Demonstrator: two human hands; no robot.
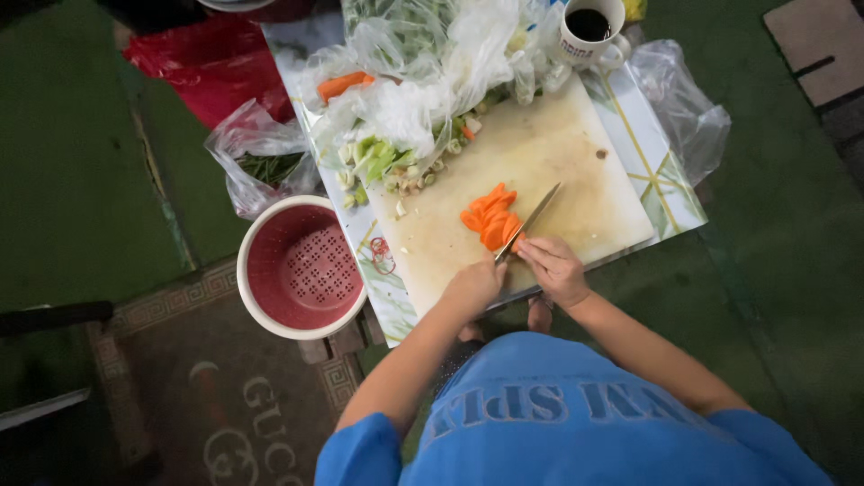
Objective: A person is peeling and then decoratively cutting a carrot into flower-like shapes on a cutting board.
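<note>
**Carrot slicing at the cutting board: position report**

We see both hands at the near edge of a pale, stained rectangular cutting board [540, 175], which lies on a low desk [670, 193] with a light patterned top.

The view is inverted: the person's blue shirt [576, 423] fills the bottom of the frame and the arms reach up into the picture. We cannot settle from this view which arm is left and which is right, so we report by picture side.

The hand on the picture's left [472, 286] is closed in a fist, and the base of a slim steel knife [529, 220] meets it; the handle itself is hidden. The blade slants up and to the right, lying against the right side of a heap of orange carrot slices [490, 219] near the board's middle.

The hand on the picture's right [553, 268] is curled narrow, fingertips just beside the blade's base. What it presses on is hidden from us.

Surroundings:
- A pile of chopped green and white vegetable pieces [382, 166] sits at the board's far left corner.
- Clear plastic bags [432, 63] crowd the far end of the desk.
- 1 white mug of dark liquid [589, 31] stands beyond the board.
- 1 round red colander with a white rim [300, 267] sits just left of the desk.
- A red plastic bag [211, 58] lies at upper left.
</note>
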